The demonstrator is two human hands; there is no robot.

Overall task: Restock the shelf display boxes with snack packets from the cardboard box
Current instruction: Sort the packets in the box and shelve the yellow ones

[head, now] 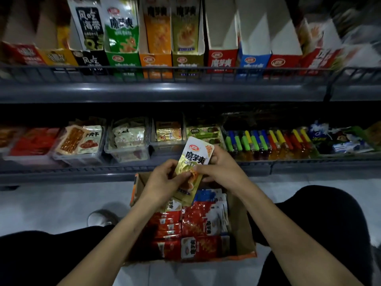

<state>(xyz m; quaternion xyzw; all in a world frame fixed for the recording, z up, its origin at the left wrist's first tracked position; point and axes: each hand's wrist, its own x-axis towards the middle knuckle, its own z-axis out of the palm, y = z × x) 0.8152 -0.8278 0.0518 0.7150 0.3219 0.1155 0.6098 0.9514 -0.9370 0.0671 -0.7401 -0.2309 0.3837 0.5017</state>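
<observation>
Both hands, L [165,178] + R [218,168], pinch gold pkt [195,159] over cardboard box [245,228].

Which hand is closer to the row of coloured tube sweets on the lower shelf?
The right hand: it sits just below-left of the coloured tube sweets. The left hand is farther left, beyond the gold snack packet both hands hold.

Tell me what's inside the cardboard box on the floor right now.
The cardboard box holds mostly red snack packets in rows, with a few blue ones at the far end. Both hands and the gold packet they hold cover the far left corner; lower layers can't be seen.
</observation>
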